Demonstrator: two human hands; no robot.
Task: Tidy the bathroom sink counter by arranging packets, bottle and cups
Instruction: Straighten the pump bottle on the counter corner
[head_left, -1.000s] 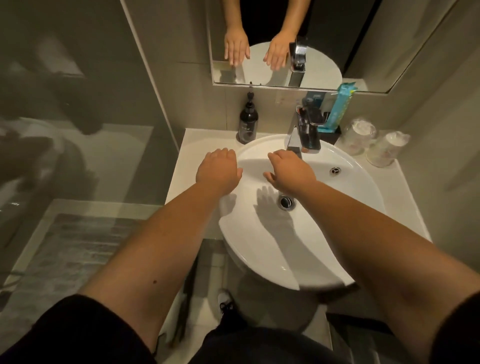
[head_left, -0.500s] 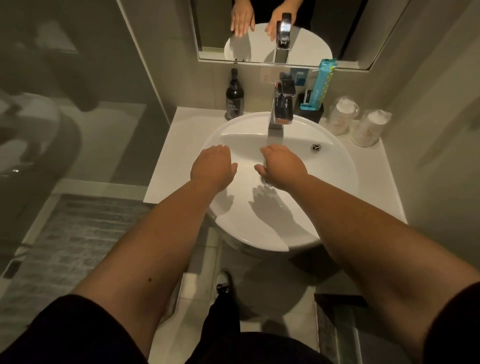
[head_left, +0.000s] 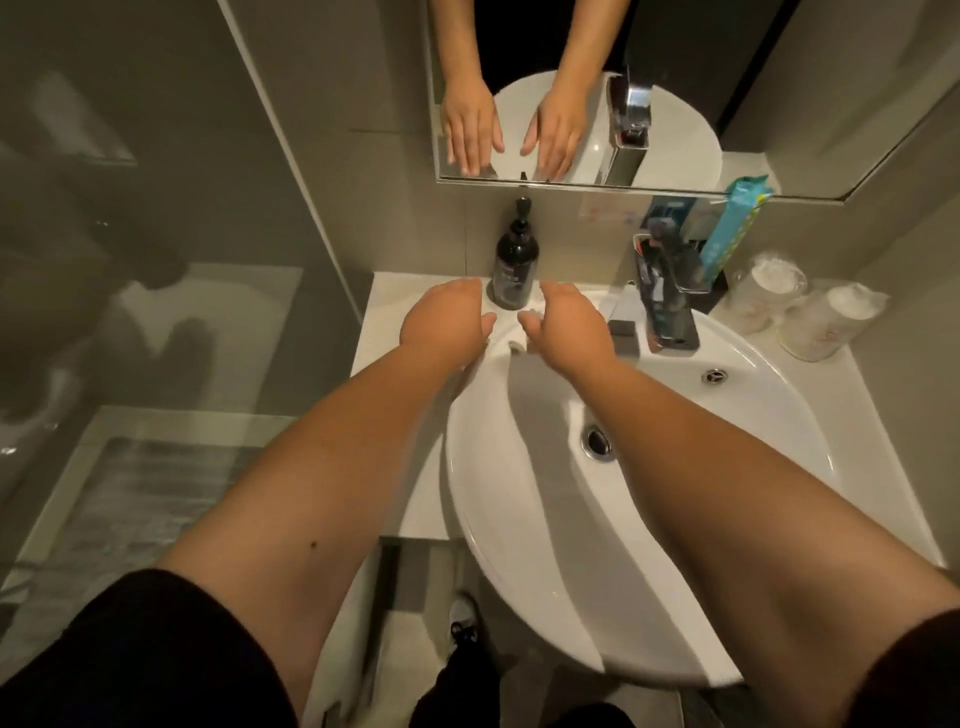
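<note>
While both empty, the left hand (head_left: 447, 325) and right hand (head_left: 563, 325) flank the bottle (head_left: 514, 270).

A black pump bottle (head_left: 515, 265), a teal packet (head_left: 731, 228), a white basin (head_left: 649, 519) and a grey ribbed mat (head_left: 135, 499).

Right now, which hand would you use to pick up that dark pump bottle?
Probably the left hand: it is empty and just left of the bottle. The right hand is about as near, but better placed for the cups.
</note>
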